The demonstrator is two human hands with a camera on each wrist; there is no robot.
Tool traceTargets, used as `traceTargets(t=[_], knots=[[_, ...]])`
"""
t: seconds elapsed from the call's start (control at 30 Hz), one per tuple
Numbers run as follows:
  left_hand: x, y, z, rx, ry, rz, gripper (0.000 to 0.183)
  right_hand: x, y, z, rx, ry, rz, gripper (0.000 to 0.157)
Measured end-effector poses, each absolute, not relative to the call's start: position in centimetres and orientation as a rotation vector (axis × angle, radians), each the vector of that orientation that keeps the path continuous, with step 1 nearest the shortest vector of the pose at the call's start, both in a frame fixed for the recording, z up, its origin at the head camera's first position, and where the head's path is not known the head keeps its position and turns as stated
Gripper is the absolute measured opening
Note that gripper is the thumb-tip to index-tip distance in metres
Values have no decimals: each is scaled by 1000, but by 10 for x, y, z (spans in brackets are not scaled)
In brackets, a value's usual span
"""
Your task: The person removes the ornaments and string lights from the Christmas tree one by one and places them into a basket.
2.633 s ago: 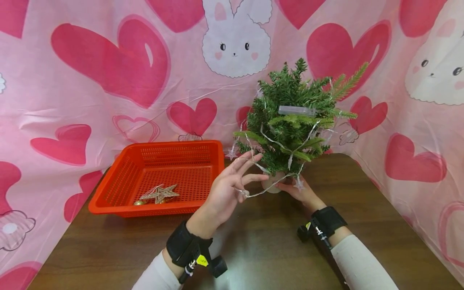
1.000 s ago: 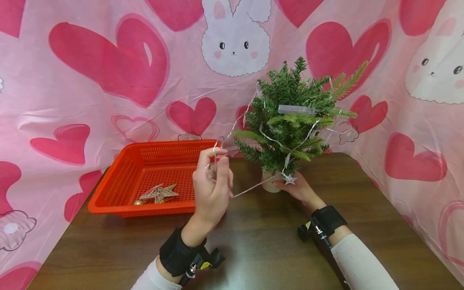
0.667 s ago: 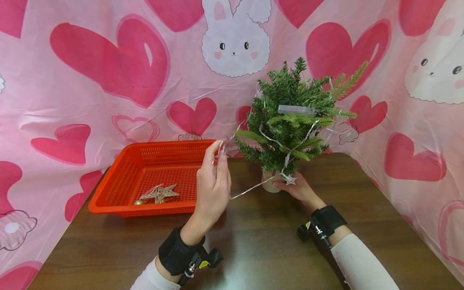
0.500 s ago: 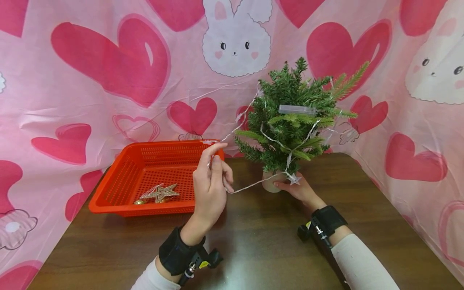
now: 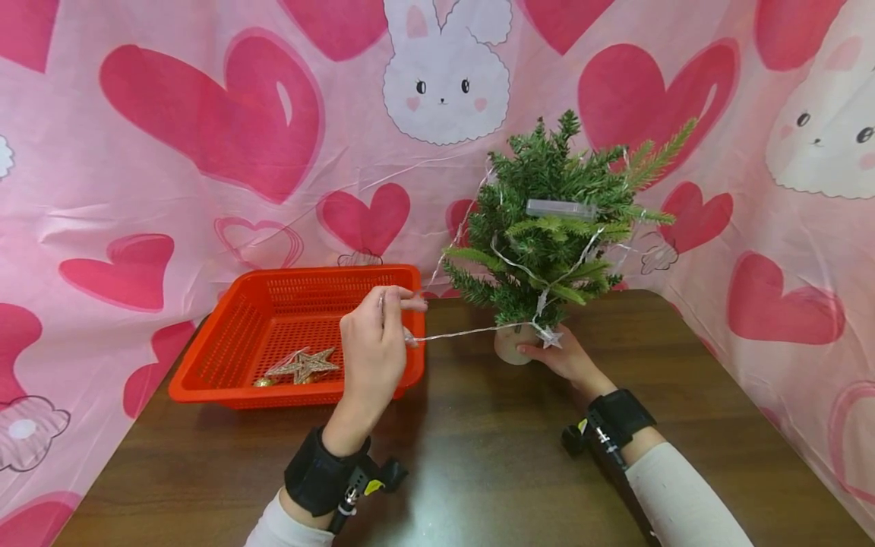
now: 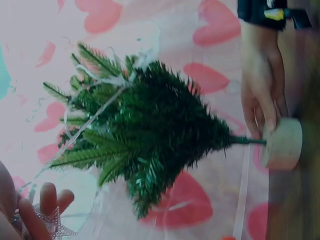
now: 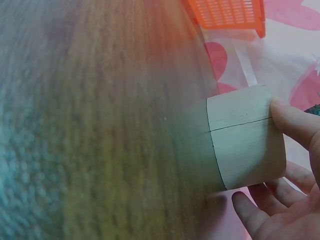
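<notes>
A small artificial Christmas tree (image 5: pixel 557 171) stands upright on a pale wooden base (image 5: pixel 507 347). My right hand (image 5: pixel 569 358) grips that base from the right; the right wrist view shows thumb and fingers around the wood (image 7: pixel 245 142). My left hand (image 5: pixel 374 342), raised in front of the basket's right end, pinches a clear string of fairy lights (image 5: pixel 458 333). One strand runs from it to the tree's foot, another up to the left branches. A star-shaped light (image 6: pixel 61 231) hangs by the left fingers. A clear battery box (image 5: pixel 560 209) sits among the branches.
An orange plastic basket (image 5: pixel 256 396) stands left on the wooden table (image 5: pixel 478 471). Inside it lie a glittery gold star (image 5: pixel 304 366) and small gold baubles (image 5: pixel 263 382). A pink heart-patterned cloth (image 5: pixel 266 129) hangs close behind the tree.
My left hand, earlier spread near the tree's base, has moved left and now pinches the light string, pulling its lower strand out nearly straight. The right hand has stayed on the base.
</notes>
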State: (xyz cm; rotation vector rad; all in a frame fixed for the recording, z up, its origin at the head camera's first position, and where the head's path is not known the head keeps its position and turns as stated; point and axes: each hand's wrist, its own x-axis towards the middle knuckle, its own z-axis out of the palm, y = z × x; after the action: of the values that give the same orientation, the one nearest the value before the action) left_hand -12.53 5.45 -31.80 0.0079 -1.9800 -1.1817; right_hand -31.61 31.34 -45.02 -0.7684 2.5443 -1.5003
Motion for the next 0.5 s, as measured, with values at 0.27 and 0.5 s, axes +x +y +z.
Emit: traceTargets(t=[0.27,0.5], knots=[[-128,50,-318,152,-2035,-882,21,-308,312,-439,-806,2559,-1481,45],[-129,47,-320,119,-2103,-775,33,-306,311,-437,-824,2558,-1484,43]])
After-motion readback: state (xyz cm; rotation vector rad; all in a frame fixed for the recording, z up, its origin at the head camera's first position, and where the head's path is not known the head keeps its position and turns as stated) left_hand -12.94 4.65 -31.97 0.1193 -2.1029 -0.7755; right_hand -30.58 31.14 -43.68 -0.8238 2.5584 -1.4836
